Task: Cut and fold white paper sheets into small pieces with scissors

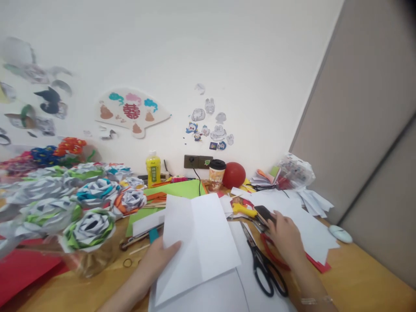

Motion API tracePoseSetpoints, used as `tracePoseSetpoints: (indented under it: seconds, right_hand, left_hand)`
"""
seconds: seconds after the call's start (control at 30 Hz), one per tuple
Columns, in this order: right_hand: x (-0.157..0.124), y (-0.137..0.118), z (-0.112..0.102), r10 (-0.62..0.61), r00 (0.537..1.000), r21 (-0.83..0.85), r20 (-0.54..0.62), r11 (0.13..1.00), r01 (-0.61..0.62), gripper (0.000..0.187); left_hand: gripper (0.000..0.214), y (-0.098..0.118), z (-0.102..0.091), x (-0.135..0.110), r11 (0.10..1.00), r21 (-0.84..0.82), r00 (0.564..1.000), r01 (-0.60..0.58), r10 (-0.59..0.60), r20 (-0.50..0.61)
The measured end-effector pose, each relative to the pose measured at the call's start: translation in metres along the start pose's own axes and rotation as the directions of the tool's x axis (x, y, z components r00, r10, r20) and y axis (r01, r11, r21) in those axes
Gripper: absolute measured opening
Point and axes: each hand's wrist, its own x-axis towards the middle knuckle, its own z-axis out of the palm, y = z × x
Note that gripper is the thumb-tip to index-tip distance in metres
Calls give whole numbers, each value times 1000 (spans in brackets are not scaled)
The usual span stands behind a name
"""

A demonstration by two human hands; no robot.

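A white sheet of paper [211, 238] with a crease down its middle stands partly raised above other white sheets. My left hand [159, 260] grips its left edge, thumb on top and fingers behind. On the right, my right hand [284, 232] closes on the near end of a dark flat object [264, 214], which looks like a phone; its far side is partly hidden. Black-handled scissors [264, 264] lie open-side away just left of my right wrist. A red-handled tool [273, 251] lies partly under my right hand, beside a yellow-handled tool [243, 210].
Paper flowers [89, 227] crowd the table's left side, above red paper [22, 268]. At the back stand a yellow bottle [153, 169], a lidded cup [216, 175] and a red balloon [234, 174]. White sheets [302, 225] and a computer mouse [340, 234] lie at right.
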Motion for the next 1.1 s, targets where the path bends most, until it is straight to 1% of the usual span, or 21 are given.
tracePoseSetpoints:
  seconds: [0.07, 0.17, 0.23, 0.3, 0.37, 0.4, 0.5, 0.6, 0.67, 0.73, 0.83, 0.9, 0.97, 1.03, 1.1]
  right_hand:
    - [4, 21, -12, 20, 999, -88, -29, 996, -22, 23]
    - [3, 38, -21, -19, 997, -136, -73, 991, 9, 25]
    - [-2, 41, -25, -42, 991, -138, -130, 990, 24, 30]
    - [-7, 38, -27, -36, 981, -128, -189, 992, 11, 31]
    - [-15, 33, -26, -28, 980, -111, -199, 994, 6, 30]
    - [-20, 30, -25, -33, 984, -104, -176, 994, 14, 29]
    - [-38, 18, -15, -66, 997, -99, -50, 993, 61, 25]
    - [-57, 9, -1, -108, 993, -112, 50, 987, 113, 22]
    - [-62, 6, 4, -130, 988, -135, 84, 981, 141, 21]
    - [-60, 9, 1, -118, 991, -186, 60, 974, 127, 21]
    - [-43, 24, -14, -30, 997, -302, -76, 953, 6, 26]
    - [-30, 37, -25, 1, 992, -361, -124, 932, -46, 32]
    - [-21, 48, -32, -2, 994, -398, -107, 917, -40, 36]
    - [-17, 55, -32, -13, 997, -420, -71, 907, -18, 38]
    - [-16, 57, -27, -22, 999, -432, -44, 902, 1, 38]
  left_hand:
    - [19, 0, 1, 0, 1000, 12, 1000, 3, -3, -8]
    - [18, 1, 4, -1, 1000, 23, 1000, 20, -19, -5]
    - [20, 3, 7, -3, 999, 26, 999, 37, -37, -11]
    - [22, 4, 8, -6, 998, 27, 999, 49, -49, -17]
    - [23, 5, 8, -7, 999, 21, 999, 49, -49, -14]
    - [24, 5, 8, -8, 999, 17, 999, 50, -50, -7]
    - [25, 4, 8, -6, 997, 34, 998, 64, -64, -9]
    - [23, 4, 8, -5, 993, 87, 997, 76, -74, -32]
    - [22, 5, 9, -4, 991, 103, 996, 81, -78, -36]
    - [22, 5, 9, -4, 991, 102, 996, 91, -88, -34]
    - [23, 4, 8, -4, 991, 100, 996, 88, -85, -36]
    - [23, 4, 7, -3, 991, 111, 997, 78, -75, -33]
    - [22, 2, 6, -1, 990, 125, 998, 66, -63, -28]
    - [19, 1, 6, 0, 991, 124, 998, 55, -52, -27]
    - [18, -1, 6, 1, 998, 41, 999, 36, -36, -17]
